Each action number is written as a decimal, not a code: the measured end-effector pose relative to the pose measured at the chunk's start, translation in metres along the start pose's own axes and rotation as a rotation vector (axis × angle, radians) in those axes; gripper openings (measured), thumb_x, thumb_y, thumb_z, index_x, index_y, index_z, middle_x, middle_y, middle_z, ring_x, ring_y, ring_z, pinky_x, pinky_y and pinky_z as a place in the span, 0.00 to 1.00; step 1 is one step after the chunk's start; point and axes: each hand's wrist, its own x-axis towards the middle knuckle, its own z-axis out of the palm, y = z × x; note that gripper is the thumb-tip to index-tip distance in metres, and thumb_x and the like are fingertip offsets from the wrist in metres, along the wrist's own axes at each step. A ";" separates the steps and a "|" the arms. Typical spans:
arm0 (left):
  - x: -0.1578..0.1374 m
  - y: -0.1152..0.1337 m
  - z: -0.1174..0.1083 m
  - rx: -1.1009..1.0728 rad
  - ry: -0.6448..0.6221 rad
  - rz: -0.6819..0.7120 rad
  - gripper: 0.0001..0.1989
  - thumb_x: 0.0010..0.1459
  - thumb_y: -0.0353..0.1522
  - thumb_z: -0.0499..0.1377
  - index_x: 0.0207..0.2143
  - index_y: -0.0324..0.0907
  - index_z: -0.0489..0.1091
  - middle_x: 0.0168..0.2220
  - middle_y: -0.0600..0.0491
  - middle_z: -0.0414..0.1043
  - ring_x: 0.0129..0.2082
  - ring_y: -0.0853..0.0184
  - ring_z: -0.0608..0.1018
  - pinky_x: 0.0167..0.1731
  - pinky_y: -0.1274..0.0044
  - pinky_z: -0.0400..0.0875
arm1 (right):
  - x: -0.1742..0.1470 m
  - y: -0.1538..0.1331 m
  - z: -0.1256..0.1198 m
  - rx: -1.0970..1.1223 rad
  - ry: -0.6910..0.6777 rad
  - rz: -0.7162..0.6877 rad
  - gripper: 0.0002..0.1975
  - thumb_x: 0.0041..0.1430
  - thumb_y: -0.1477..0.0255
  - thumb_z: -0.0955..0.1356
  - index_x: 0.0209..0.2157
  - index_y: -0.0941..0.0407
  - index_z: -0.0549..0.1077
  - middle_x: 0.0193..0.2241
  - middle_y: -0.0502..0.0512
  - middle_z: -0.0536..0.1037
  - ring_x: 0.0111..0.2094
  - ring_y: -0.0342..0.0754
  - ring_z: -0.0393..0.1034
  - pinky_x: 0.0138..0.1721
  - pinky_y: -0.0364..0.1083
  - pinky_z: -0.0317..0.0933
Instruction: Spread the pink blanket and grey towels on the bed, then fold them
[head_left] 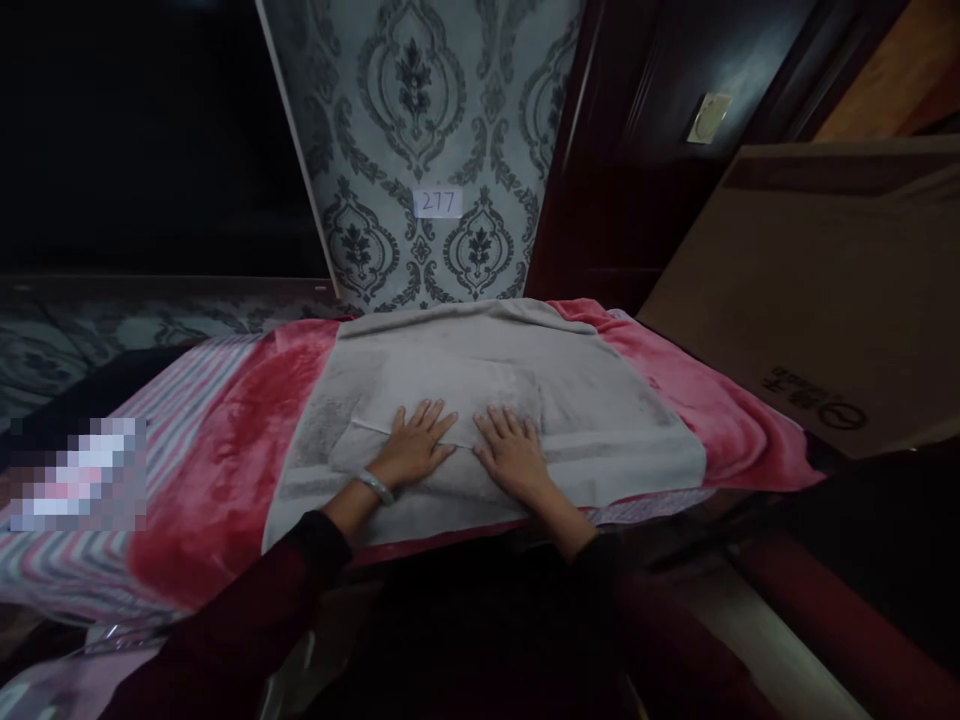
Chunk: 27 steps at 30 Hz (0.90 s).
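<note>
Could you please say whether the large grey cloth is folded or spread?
Spread: the large grey cloth lies wide across the red blanket, visible beyond both sides.

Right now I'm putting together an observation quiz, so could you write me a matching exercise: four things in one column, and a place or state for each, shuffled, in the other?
Things:
1. wide grey cloth
2. large brown cardboard box
3. white paper label reading 277
4. bare left hand

Places and states:
A. on the grey patterned wallpaper
B. with a pale bangle at its wrist
C. spread over the red plush blanket
D. at the picture's right edge

Pairs: 1-C, 2-D, 3-A, 4-B
</note>
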 end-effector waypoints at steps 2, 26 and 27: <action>-0.010 -0.003 0.005 -0.007 0.008 -0.044 0.30 0.68 0.46 0.47 0.70 0.50 0.52 0.72 0.46 0.43 0.72 0.51 0.47 0.66 0.48 0.45 | -0.008 -0.002 0.012 -0.026 0.003 -0.027 0.28 0.72 0.58 0.57 0.70 0.46 0.55 0.71 0.52 0.50 0.71 0.59 0.42 0.66 0.66 0.42; -0.098 -0.138 -0.003 -0.345 -0.071 -0.058 0.48 0.54 0.47 0.63 0.71 0.43 0.46 0.71 0.40 0.46 0.70 0.51 0.54 0.67 0.62 0.53 | -0.073 0.051 0.038 0.081 0.164 -0.360 0.45 0.55 0.75 0.64 0.72 0.48 0.45 0.71 0.55 0.50 0.71 0.56 0.41 0.66 0.62 0.51; -0.099 -0.140 -0.006 -0.348 -0.075 -0.047 0.46 0.55 0.44 0.62 0.71 0.43 0.47 0.71 0.41 0.48 0.70 0.53 0.55 0.67 0.63 0.53 | -0.072 0.052 0.036 0.097 0.162 -0.378 0.45 0.54 0.77 0.63 0.72 0.48 0.46 0.71 0.54 0.50 0.71 0.55 0.42 0.66 0.61 0.51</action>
